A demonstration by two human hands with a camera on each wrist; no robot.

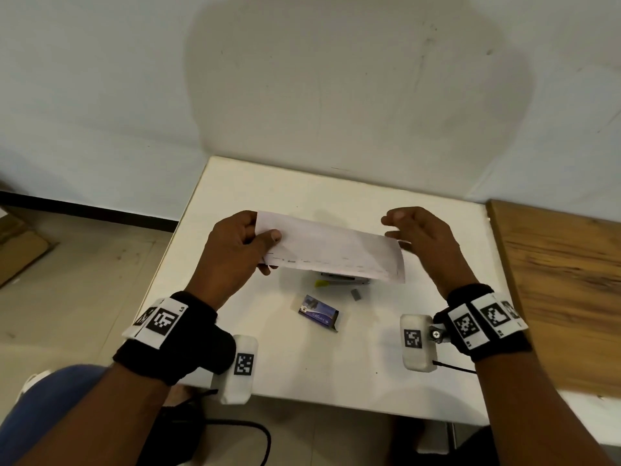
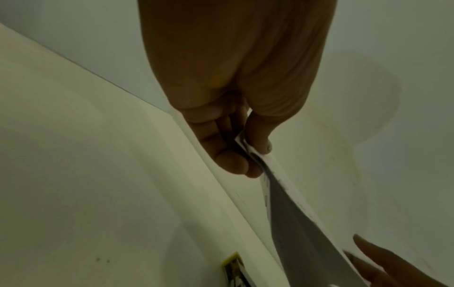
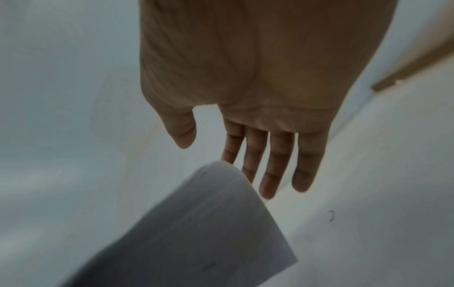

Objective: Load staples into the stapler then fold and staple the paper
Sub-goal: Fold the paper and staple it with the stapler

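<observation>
Folded paper [image 1: 331, 248] held up over the white table [image 1: 336, 364], left end pinched in left hand [image 1: 235, 250], thumb on top, fingers curled under. Right hand [image 1: 426, 237] at the paper's right end, fingers straight and relaxed, gripping nothing; whether fingertips touch the edge is unclear. Paper is a long white strip, faint print along the near edge, slightly bowed. Stapler [image 1: 342, 280] on table right under the paper, mostly hidden, yellow bit showing. Staple box [image 1: 318, 312] nearer the person, small staple strip [image 1: 355, 294] beside it.
</observation>
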